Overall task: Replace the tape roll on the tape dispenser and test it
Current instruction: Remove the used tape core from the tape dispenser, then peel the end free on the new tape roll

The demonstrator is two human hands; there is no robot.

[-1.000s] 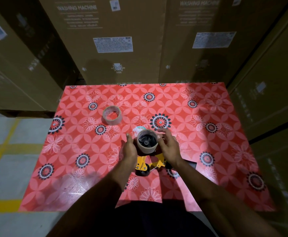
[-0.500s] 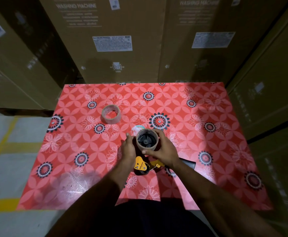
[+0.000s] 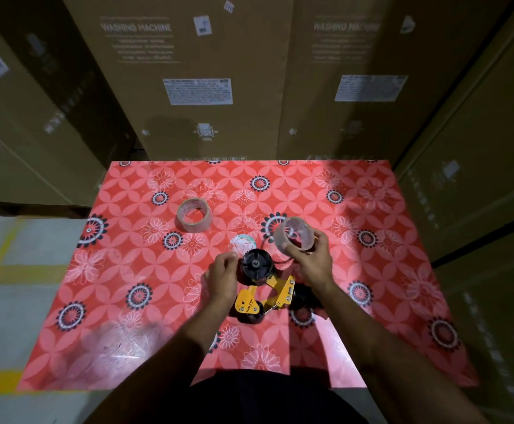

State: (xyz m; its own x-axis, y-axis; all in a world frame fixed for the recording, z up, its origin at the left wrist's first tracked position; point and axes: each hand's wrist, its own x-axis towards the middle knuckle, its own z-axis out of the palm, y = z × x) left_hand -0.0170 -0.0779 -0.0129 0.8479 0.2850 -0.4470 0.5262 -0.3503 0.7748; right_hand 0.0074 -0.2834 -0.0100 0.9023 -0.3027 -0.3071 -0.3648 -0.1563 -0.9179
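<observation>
Dim, wide-angle bowed edges; glare on the tablecloth (image 3: 118, 347) near-left, cardboard boxes (image 3: 206, 71) soft

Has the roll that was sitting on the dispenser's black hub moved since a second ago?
Yes. The right hand has lifted the roll off the black hub, up and to the right; the hub is now bare, while the dispenser stays on the table.

Counter (image 3: 387, 270) lies bare at far right and near left; a tape roll (image 3: 193, 215) stands far left of centre; tall cartons (image 3: 219, 87) wall off the back and right edges.
</observation>
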